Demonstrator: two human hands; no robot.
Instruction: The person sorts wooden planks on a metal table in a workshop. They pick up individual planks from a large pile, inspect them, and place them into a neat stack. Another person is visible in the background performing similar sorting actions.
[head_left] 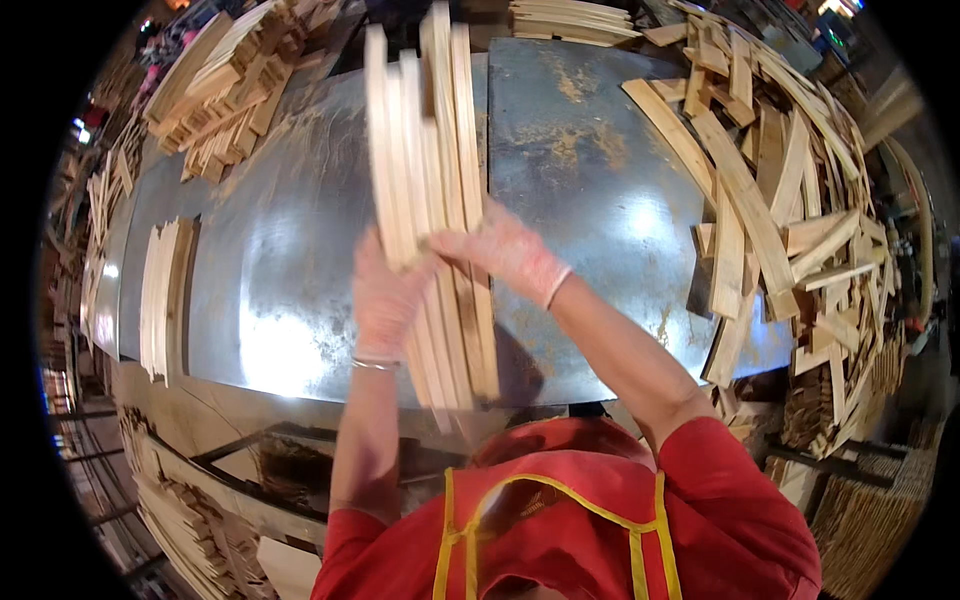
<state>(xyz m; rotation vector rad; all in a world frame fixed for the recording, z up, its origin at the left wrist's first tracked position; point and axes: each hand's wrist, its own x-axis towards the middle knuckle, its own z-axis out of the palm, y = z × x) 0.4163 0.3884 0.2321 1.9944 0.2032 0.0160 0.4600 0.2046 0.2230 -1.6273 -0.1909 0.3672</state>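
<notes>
Grip closed: left hand (pixel 388 300) and right hand (pixel 508 256) clasp a bundle of wooden strips (pixel 408 170) over the metal table (pixel 300 200); long axis runs away from the body, far ends slanting slightly left.

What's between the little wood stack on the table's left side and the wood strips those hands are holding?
In the head view, shiny grey metal tabletop with white glare lies between the little wood stack and the held wood strips.
</notes>
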